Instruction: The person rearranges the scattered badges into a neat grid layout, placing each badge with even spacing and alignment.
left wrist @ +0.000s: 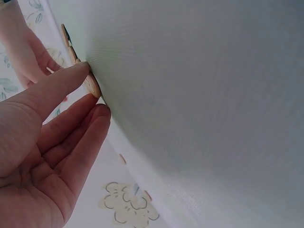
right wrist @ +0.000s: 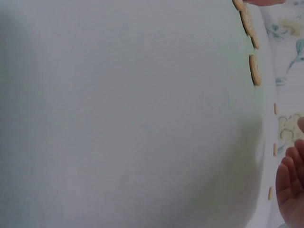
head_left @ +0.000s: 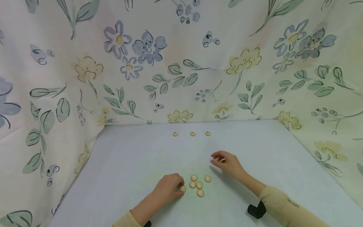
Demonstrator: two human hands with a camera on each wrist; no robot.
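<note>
My left hand pinches a round wooden button at the left of a small group, thumb on one edge and a fingertip on the other. From the left wrist view, that button sits low at the white tabletop between thumb and fingertips. Several more wooden buttons lie flat and close together just to its right, with one button slightly apart. Above the table, my right hand holds nothing, its fingers loosely bent and pointing left, between the group and the back row.
Toward the back of the white table, three wooden buttons lie in a spaced row. Floral cloth rises behind the table and along both sides. A black strap piece is on the right forearm.
</note>
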